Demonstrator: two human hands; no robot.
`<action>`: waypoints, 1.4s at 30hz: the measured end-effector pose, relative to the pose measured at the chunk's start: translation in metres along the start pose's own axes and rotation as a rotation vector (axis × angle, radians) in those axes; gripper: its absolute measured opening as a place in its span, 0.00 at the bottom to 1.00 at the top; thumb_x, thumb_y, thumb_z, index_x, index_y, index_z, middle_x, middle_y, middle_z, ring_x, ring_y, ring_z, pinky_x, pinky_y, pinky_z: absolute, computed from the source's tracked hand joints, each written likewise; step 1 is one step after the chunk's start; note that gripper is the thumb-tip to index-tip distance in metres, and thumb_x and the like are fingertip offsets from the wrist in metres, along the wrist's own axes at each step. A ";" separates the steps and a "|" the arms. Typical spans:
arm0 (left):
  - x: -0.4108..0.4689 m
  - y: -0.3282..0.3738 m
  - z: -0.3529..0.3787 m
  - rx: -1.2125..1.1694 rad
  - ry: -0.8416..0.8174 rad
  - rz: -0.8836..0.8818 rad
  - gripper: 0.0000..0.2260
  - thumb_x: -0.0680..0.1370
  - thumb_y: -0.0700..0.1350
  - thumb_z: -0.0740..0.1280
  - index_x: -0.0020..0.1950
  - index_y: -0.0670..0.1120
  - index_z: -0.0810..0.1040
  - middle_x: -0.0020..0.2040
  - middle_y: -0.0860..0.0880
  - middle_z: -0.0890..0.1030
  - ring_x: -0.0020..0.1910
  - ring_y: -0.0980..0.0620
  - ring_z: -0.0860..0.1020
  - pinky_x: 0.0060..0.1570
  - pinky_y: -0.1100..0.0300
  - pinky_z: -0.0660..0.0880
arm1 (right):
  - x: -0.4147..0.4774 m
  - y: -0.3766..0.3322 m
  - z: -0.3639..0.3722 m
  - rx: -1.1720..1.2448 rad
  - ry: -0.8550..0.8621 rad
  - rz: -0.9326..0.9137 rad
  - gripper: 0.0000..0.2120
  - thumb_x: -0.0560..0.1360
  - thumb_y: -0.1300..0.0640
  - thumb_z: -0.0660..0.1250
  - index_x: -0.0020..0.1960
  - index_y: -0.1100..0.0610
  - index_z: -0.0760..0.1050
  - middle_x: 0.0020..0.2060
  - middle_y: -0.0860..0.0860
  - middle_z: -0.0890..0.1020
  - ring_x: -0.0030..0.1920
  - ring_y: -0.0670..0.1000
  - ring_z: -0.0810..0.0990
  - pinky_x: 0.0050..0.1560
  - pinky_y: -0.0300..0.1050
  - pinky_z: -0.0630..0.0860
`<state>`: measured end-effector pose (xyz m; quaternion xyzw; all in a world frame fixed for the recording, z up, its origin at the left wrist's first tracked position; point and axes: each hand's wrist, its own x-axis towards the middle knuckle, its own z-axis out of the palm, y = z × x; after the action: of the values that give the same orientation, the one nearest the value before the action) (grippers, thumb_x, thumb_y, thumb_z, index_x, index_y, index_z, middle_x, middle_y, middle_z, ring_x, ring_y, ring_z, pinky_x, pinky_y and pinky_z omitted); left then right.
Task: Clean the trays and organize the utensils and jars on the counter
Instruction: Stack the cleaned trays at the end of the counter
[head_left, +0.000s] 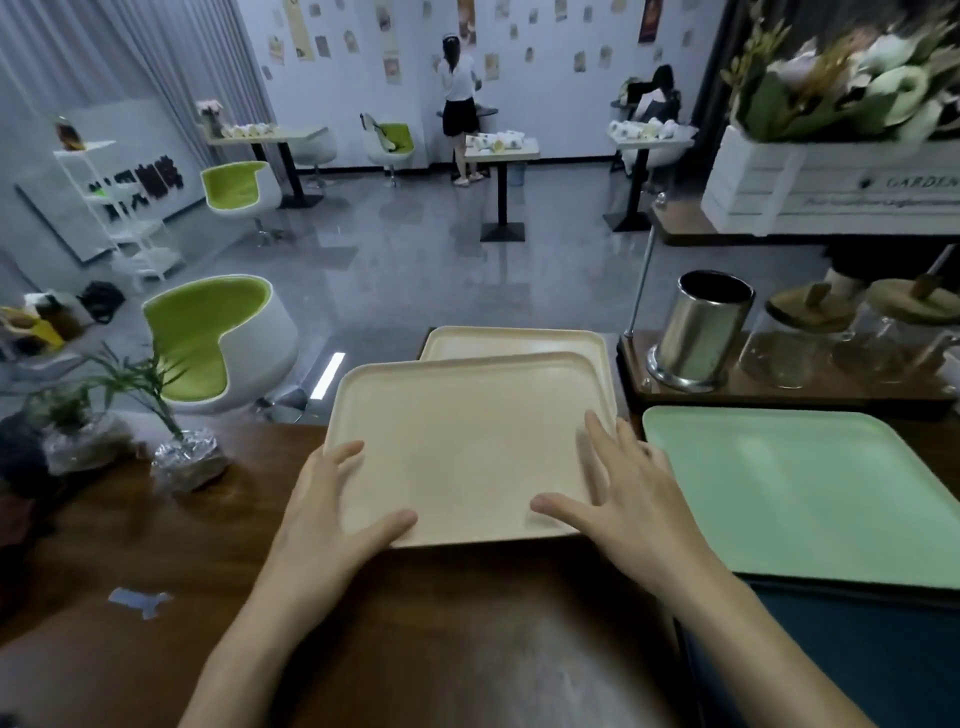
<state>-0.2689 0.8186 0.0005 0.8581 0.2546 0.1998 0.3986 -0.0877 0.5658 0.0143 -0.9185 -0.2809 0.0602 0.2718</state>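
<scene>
Both hands, left hand (332, 512) and right hand (631, 499), are lying flat with fingers spread on the near corners of the top cream tray (467, 441), hiding them. It is sitting on the dark wooden surface (467, 634), skewed over a second cream tray (514, 340); I cannot tell its long axis. Right of the hands a green tray (805, 493) is running out of frame, with a blurred steel holder (701, 332) and jars (779, 353) beyond.
</scene>
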 end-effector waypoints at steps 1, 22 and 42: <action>0.018 0.004 0.000 -0.012 0.005 0.009 0.38 0.67 0.63 0.79 0.73 0.60 0.67 0.70 0.64 0.69 0.69 0.62 0.68 0.68 0.56 0.66 | 0.010 -0.004 -0.004 0.006 0.002 0.019 0.58 0.61 0.17 0.58 0.82 0.45 0.47 0.81 0.53 0.53 0.78 0.57 0.51 0.75 0.51 0.54; 0.218 -0.016 0.087 -0.048 -0.174 -0.028 0.35 0.74 0.59 0.76 0.77 0.54 0.65 0.76 0.48 0.67 0.74 0.48 0.67 0.72 0.50 0.65 | 0.189 0.028 0.023 -0.161 -0.009 0.314 0.30 0.69 0.25 0.61 0.55 0.50 0.72 0.50 0.51 0.68 0.58 0.61 0.70 0.57 0.54 0.66; 0.212 -0.033 0.098 0.227 -0.259 -0.021 0.53 0.60 0.81 0.65 0.80 0.57 0.59 0.81 0.52 0.52 0.76 0.41 0.62 0.73 0.40 0.66 | 0.188 0.030 0.059 -0.292 0.032 0.356 0.40 0.69 0.23 0.58 0.65 0.55 0.69 0.68 0.62 0.66 0.63 0.63 0.69 0.62 0.56 0.68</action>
<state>-0.0573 0.9061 -0.0554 0.9136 0.2308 0.0531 0.3306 0.0683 0.6749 -0.0434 -0.9839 -0.1158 0.0513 0.1257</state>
